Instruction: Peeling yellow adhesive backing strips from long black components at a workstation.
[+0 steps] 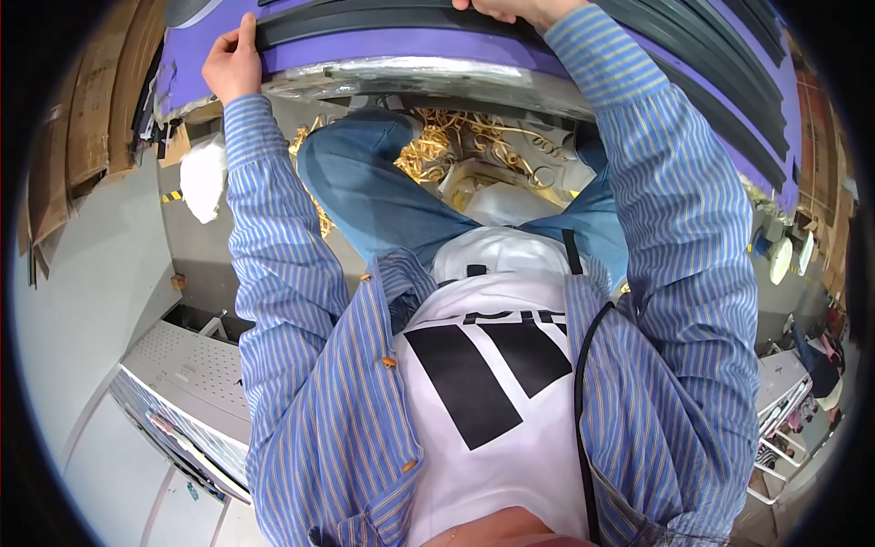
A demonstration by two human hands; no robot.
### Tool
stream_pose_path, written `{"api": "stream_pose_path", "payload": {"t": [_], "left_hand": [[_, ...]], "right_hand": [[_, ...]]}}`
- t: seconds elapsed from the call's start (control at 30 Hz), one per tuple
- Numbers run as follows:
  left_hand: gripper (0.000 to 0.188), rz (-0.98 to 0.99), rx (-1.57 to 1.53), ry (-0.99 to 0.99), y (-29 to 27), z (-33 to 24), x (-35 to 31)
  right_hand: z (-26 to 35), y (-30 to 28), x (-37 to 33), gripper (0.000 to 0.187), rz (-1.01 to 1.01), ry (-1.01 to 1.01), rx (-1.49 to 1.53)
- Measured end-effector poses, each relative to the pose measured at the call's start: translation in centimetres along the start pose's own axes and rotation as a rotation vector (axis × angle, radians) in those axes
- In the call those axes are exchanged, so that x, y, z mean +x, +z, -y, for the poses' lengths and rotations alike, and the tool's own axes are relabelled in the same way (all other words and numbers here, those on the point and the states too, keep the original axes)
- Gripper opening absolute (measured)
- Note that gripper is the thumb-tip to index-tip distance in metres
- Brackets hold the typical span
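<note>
A long, dark grey flat strip [383,27] lies across the purple tabletop [191,77] at the top of the head view. My left hand [233,66] is closed at the strip's left end, thumb pointing up along it and fingers curled. Further right, my right hand [515,8] pinches the strip's far edge; the top of the picture cuts part of this hand off. Several more dark strips [729,105] lie side by side on the purple surface to the right. Part of another dark piece shows beyond the held strip.
Clear plastic film [410,75] wraps the table's near edge. Curly yellowish strapping [447,137] lies on the floor around my legs, beside a clear plastic bag [501,202]. Flattened cardboard [96,100] leans at the left. A white perforated metal unit [187,374] stands lower left.
</note>
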State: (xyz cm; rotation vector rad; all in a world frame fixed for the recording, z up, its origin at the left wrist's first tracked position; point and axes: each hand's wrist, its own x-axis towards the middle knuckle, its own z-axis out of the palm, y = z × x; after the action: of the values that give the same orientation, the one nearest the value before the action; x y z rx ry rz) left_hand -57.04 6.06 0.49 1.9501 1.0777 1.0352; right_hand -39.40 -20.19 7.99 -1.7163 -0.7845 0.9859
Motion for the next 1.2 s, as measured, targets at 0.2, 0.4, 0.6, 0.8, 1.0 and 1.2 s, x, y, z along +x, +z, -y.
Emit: {"api": "stream_pose_path", "payload": {"t": [0.2,0.4,0.6,0.8,1.0,1.2], "left_hand": [[0.034,0.039,-0.028,0.023,-0.2,0.5,-0.1],[0.032,0.178,-0.189,0.154,-1.4,1.4,-0.9],[0.033,0.044,-0.039,0.309,-3.2,2.0,-5.5],[0.028,0.402,0.779,0.109,-4.6,6.8,-24.2],[0.04,1.111,0.968,0.104,-3.9,7.1,-34.7],[0.041,1.226,0.864,0.177,-5.2,5.3,-37.1]], "right_hand": [[-0.1,0.6,0.0,0.021,-0.113,0.021,-0.102],[0.3,1.0,-0.6,0.021,-0.132,-0.009,-0.17],[0.8,0.6,-1.3,0.023,-0.153,0.001,-0.231],[0.3,1.0,-1.0,0.024,-0.177,-0.03,-0.298],[0.6,1.4,-1.7,0.023,-0.153,-0.043,-0.28],[-1.1,1.2,-1.0,0.026,-0.131,-0.154,-0.351]]}}
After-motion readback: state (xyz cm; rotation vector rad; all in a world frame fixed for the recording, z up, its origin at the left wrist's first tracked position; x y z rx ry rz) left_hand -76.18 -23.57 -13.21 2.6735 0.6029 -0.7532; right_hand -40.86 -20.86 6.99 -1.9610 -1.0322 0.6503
